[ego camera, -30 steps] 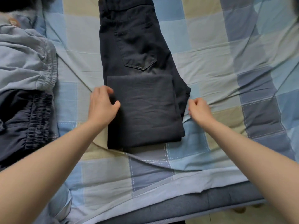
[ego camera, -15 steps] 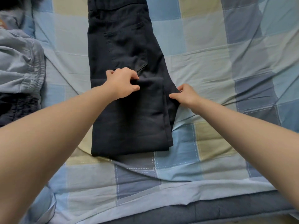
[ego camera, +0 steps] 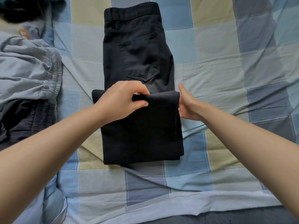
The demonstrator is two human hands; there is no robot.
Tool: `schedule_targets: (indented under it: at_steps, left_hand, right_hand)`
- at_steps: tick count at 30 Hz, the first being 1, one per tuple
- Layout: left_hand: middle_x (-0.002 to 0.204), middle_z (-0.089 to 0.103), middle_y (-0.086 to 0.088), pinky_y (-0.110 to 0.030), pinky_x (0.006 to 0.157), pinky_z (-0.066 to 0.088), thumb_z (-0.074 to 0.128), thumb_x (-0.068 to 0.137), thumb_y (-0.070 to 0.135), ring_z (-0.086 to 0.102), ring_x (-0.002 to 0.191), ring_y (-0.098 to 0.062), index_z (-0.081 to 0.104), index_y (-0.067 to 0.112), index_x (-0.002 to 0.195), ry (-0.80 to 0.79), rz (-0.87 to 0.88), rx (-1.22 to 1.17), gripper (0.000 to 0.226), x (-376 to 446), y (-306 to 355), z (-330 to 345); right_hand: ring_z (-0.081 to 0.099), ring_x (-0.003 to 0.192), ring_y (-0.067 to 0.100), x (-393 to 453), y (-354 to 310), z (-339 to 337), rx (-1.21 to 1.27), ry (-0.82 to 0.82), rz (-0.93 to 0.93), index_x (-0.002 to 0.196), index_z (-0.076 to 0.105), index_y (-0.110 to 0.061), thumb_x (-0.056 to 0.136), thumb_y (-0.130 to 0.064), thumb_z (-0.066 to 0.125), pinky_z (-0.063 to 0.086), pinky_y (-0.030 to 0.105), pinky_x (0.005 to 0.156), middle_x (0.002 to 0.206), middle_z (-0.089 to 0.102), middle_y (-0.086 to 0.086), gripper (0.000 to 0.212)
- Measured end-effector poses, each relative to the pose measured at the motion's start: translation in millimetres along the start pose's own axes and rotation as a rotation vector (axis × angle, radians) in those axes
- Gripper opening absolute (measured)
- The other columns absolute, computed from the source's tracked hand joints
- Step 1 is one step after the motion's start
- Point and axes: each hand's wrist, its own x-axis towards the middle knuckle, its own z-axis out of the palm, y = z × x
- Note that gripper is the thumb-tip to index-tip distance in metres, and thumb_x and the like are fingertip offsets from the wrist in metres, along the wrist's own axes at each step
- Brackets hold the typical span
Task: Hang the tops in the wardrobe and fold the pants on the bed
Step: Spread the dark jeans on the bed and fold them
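Black pants (ego camera: 137, 50) lie lengthwise on the checked bed sheet (ego camera: 218, 65), waistband at the far end and a back pocket showing. Their legs are folded up into a thick layer over the near half. My left hand (ego camera: 123, 101) pinches the far edge of that folded layer, lifting it slightly off the seat of the pants. My right hand (ego camera: 187, 104) rests against the right side of the fold, thumb pointing up, with its fingers hidden under the cloth.
At the left edge lies a pile of other clothes: a light grey garment with an elastic waistband (ego camera: 29, 71) over a dark grey one (ego camera: 21, 122). A dark item (ego camera: 27, 8) sits at the far left corner. The bed's near edge (ego camera: 226, 215) runs along the bottom.
Both hands moved from the sides of the folded legs up to the fold's far edge. My left hand has taken hold of that edge and raised it a little.
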Motion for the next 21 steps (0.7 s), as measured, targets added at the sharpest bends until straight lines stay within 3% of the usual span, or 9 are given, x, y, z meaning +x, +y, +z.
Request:
schedule_targets:
  at_steps: [3,5,7,9,11,13,16,18,21]
  left_hand:
    - [0.101,0.065,0.010,-0.035,0.086,0.049,0.071,0.086,0.026,0.060,0.097,-0.015,0.069,0.021,0.106,0.034,-0.092,0.041,0.021,30,-21,23]
    - [0.113,0.066,0.006,-0.041,0.093,0.048,0.069,0.088,0.027,0.059,0.108,-0.019,0.067,0.020,0.113,0.011,-0.167,0.070,0.026,46,-34,42]
    - [0.118,0.065,0.004,-0.044,0.096,0.047,0.068,0.089,0.028,0.058,0.113,-0.021,0.065,0.020,0.116,-0.004,-0.223,0.082,0.028,55,-42,57]
    - [0.123,0.063,0.003,-0.045,0.097,0.045,0.068,0.089,0.030,0.056,0.115,-0.022,0.063,0.021,0.121,-0.022,-0.245,0.121,0.033,61,-49,63]
    - [0.127,0.057,-0.001,-0.045,0.095,0.045,0.067,0.089,0.031,0.053,0.115,-0.026,0.059,0.019,0.129,-0.040,-0.181,0.216,0.042,62,-55,60]
    - [0.131,0.055,-0.009,-0.047,0.092,0.047,0.067,0.088,0.020,0.054,0.113,-0.034,0.057,0.010,0.132,0.043,0.001,0.367,0.045,54,-67,48]
    - [0.136,0.056,-0.015,-0.048,0.103,0.043,0.052,0.084,-0.007,0.054,0.122,-0.038,0.058,0.003,0.132,0.158,0.344,0.551,0.049,28,-98,23]
    - [0.146,0.048,-0.011,-0.046,0.114,0.030,0.037,0.083,-0.012,0.045,0.134,-0.034,0.047,0.009,0.142,0.024,0.510,0.681,0.064,3,-127,8]
    - [0.159,0.030,-0.004,-0.048,0.119,0.017,0.025,0.083,-0.011,0.028,0.145,-0.031,0.026,0.022,0.154,-0.265,0.604,0.861,0.078,-27,-157,-3]
  right_hand:
    - [0.071,0.070,0.019,4,-5,-10,0.021,-0.072,0.065,0.099,0.066,-0.004,0.083,-0.081,0.004,0.054,0.028,0.061,0.082,0.073,0.010,0.099]
    - [0.072,0.081,0.022,5,-3,-14,0.023,-0.083,0.068,0.103,0.066,-0.003,0.084,-0.080,0.007,0.055,0.031,0.067,0.091,0.074,0.012,0.099]
    - [0.070,0.088,0.022,2,1,-12,0.028,-0.038,0.035,0.106,0.066,-0.004,0.093,-0.069,0.018,0.055,0.034,0.072,0.098,0.073,0.011,0.082]
    - [0.066,0.083,0.018,-4,3,-7,-0.075,0.093,-0.086,0.104,0.065,-0.006,0.100,-0.045,0.038,0.056,0.032,0.072,0.098,0.069,0.009,0.047]
    - [0.061,0.087,0.021,-12,7,-16,-0.494,0.313,-0.337,0.109,0.060,-0.007,0.097,-0.017,0.046,0.054,0.033,0.079,0.106,0.062,0.013,0.021]
    - [0.053,0.109,0.029,-23,10,-27,-1.179,0.539,-0.664,0.129,0.051,-0.008,0.086,0.003,0.047,0.048,0.041,0.092,0.124,0.053,0.015,0.045]
    - [0.041,0.134,0.036,-34,14,-39,-1.906,0.460,-1.114,0.146,0.039,-0.016,0.082,0.013,0.023,0.041,0.048,0.105,0.146,0.042,0.015,0.072]
    - [0.033,0.140,0.033,-31,17,-44,-2.211,0.376,-1.253,0.150,0.031,-0.022,0.090,0.009,0.007,0.036,0.048,0.110,0.152,0.035,0.011,0.072]
    - [0.027,0.143,0.028,-11,15,-47,-2.434,0.343,-1.386,0.152,0.023,-0.028,0.091,0.008,0.034,0.035,0.048,0.110,0.156,0.029,0.006,0.071]
